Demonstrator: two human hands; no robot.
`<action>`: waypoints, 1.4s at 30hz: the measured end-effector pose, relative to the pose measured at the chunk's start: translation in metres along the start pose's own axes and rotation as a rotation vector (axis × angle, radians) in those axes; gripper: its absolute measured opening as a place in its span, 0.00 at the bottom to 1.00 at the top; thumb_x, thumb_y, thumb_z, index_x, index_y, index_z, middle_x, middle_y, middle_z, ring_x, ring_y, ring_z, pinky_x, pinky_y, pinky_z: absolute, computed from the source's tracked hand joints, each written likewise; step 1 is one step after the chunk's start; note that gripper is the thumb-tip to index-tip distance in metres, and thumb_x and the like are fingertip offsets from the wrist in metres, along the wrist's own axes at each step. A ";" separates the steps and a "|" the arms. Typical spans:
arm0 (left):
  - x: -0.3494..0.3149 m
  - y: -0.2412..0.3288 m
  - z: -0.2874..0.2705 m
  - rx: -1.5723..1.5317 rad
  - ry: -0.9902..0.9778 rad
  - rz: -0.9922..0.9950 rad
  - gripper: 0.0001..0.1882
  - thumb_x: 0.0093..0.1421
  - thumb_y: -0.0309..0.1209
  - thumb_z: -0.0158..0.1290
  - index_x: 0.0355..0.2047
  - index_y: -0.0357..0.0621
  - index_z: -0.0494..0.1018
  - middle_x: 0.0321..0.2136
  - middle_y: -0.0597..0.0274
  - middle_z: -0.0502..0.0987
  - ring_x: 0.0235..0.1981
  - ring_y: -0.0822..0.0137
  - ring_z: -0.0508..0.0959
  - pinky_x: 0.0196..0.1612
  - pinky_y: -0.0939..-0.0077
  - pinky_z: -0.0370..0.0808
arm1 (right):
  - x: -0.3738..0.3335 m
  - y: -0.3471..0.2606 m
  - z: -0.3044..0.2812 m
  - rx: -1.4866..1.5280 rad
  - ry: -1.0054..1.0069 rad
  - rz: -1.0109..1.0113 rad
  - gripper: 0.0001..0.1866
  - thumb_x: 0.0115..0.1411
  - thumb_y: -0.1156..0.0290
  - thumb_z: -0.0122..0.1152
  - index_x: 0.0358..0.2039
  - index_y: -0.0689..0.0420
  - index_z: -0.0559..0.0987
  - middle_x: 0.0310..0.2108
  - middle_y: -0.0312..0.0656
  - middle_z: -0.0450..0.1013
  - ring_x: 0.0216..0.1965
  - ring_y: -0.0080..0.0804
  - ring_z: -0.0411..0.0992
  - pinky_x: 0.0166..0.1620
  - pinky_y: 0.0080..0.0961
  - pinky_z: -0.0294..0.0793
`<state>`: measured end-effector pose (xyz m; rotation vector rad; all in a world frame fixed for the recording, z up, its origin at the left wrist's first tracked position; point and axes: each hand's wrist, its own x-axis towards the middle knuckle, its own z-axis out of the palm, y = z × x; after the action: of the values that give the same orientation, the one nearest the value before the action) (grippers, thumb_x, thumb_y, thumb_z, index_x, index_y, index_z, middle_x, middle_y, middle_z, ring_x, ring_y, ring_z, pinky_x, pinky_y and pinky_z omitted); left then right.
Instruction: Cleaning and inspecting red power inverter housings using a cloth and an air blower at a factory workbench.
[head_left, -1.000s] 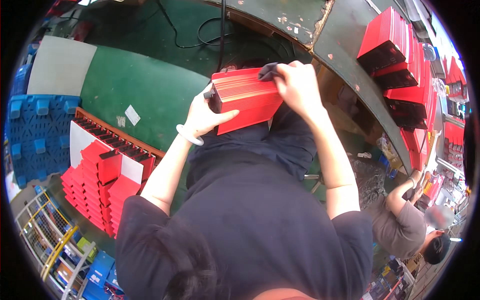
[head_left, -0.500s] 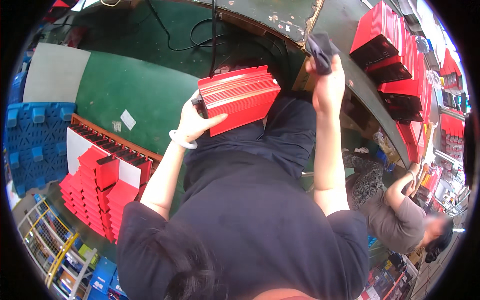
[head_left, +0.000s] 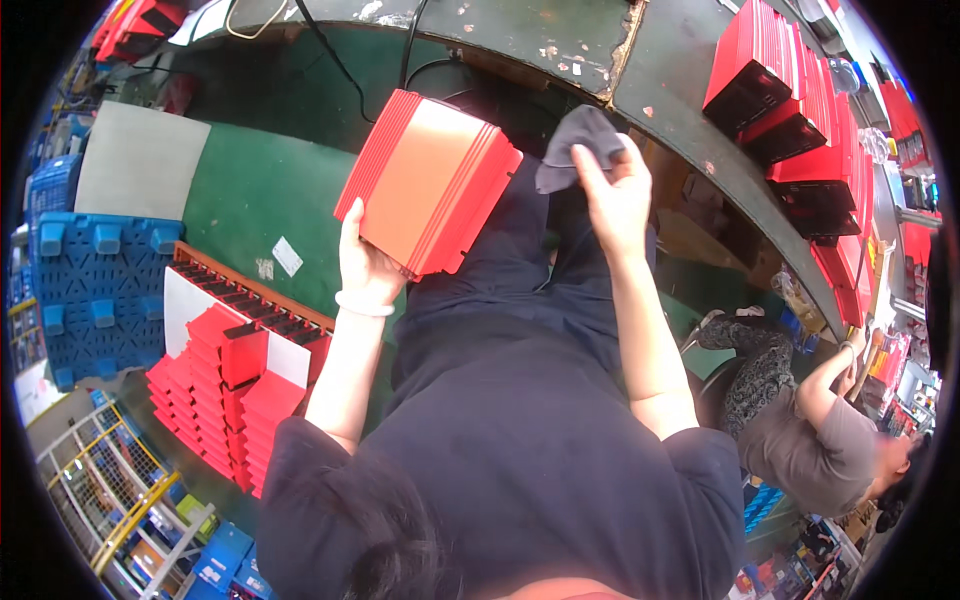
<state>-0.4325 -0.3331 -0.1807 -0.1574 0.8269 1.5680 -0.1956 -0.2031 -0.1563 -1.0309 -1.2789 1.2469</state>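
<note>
My left hand (head_left: 368,262) grips the near left corner of a red ribbed metal case (head_left: 425,180), thumb along its side. The case is held up over my lap, tilted, with a broad smooth face toward me and ribs along its edges. To the right of it, my right hand (head_left: 618,195) pinches a dark grey cloth (head_left: 578,148) between thumb and fingers. The cloth hangs just beside the case, apart from it.
Stacked red cases (head_left: 225,385) stand at the left, near a blue plastic pallet (head_left: 105,290). A worn green workbench (head_left: 690,120) curves across the far side, bearing more red cases (head_left: 755,75). At the right a co-worker (head_left: 815,430) sits by the bench.
The red case has been turned so that its broad smooth face shows, and raised slightly. My right hand has brought the cloth left and lower, closer to the case.
</note>
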 end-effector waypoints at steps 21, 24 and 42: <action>-0.014 0.012 0.064 -0.144 -0.024 -0.104 0.27 0.60 0.49 0.44 0.55 0.49 0.66 0.53 0.58 0.71 0.52 0.56 0.72 0.54 0.55 0.69 | -0.050 -0.042 0.024 -0.287 -0.579 -0.094 0.12 0.42 0.83 0.51 0.31 0.61 0.74 0.28 0.44 0.72 0.33 0.35 0.74 0.38 0.26 0.72; -0.018 0.014 0.068 -0.148 -0.035 -0.099 0.28 0.60 0.50 0.43 0.55 0.48 0.66 0.54 0.57 0.69 0.53 0.54 0.71 0.56 0.51 0.66 | -0.003 -0.066 0.008 -0.002 -0.125 -0.107 0.09 0.56 0.81 0.55 0.38 0.63 0.76 0.34 0.33 0.74 0.34 0.17 0.71 0.37 0.15 0.70; -0.030 0.018 0.100 -0.057 -0.072 -0.038 0.28 0.59 0.49 0.47 0.55 0.46 0.65 0.51 0.55 0.71 0.51 0.56 0.73 0.54 0.56 0.69 | -0.010 -0.051 0.044 -0.653 -0.218 -0.901 0.21 0.36 0.84 0.57 0.36 0.56 0.79 0.32 0.42 0.71 0.37 0.42 0.69 0.42 0.33 0.68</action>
<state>-0.4070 -0.2985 -0.0845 -0.1562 0.7193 1.5530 -0.2340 -0.2222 -0.1036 -0.5898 -2.0739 0.2404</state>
